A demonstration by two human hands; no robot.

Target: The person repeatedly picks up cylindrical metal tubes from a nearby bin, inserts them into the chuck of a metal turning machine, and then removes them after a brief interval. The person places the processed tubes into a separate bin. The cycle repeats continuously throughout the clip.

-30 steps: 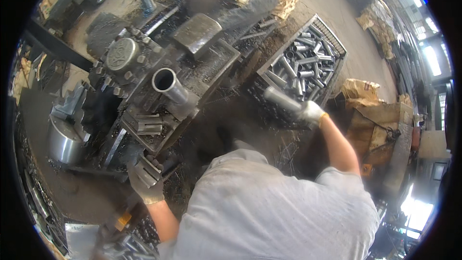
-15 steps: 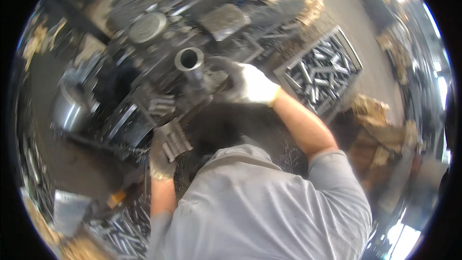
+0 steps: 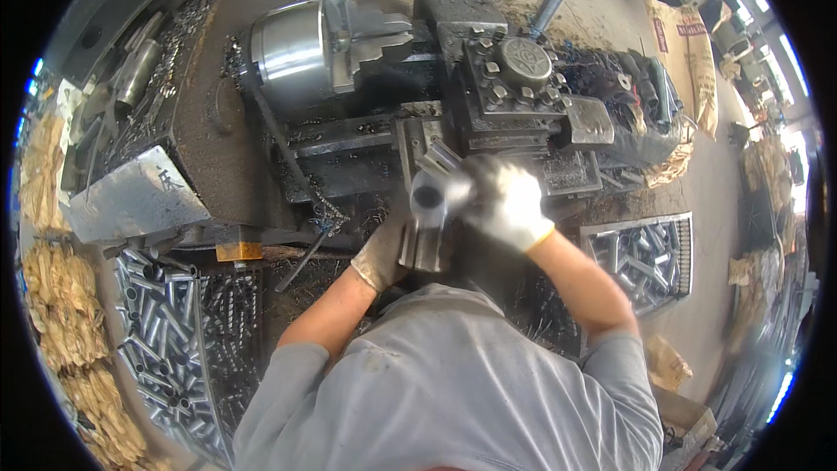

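My left hand, in a dirty white glove, is closed around a grooved metal block, which looks like a chuck jaw. My gloved right hand grips a short, thick-walled metal tube, its round bore facing up; motion smears the tube and the fingers. The tube's end is right above the block, overlapping it in view, and I cannot tell whether they touch. Just beyond the tube, more slotted metal pieces lie on the lathe. Its large shiny chuck with stepped jaws is farther left.
The bolted tool post stands ahead, an upright pipe behind it. Crates of cut tubes stand at right and lower left. A metal sheet and a long thin rod are at left.
My view has swung left, bringing the chuck into full sight. My hands have come together: the tube and the grooved block, apart before, now overlap in front of my chest.
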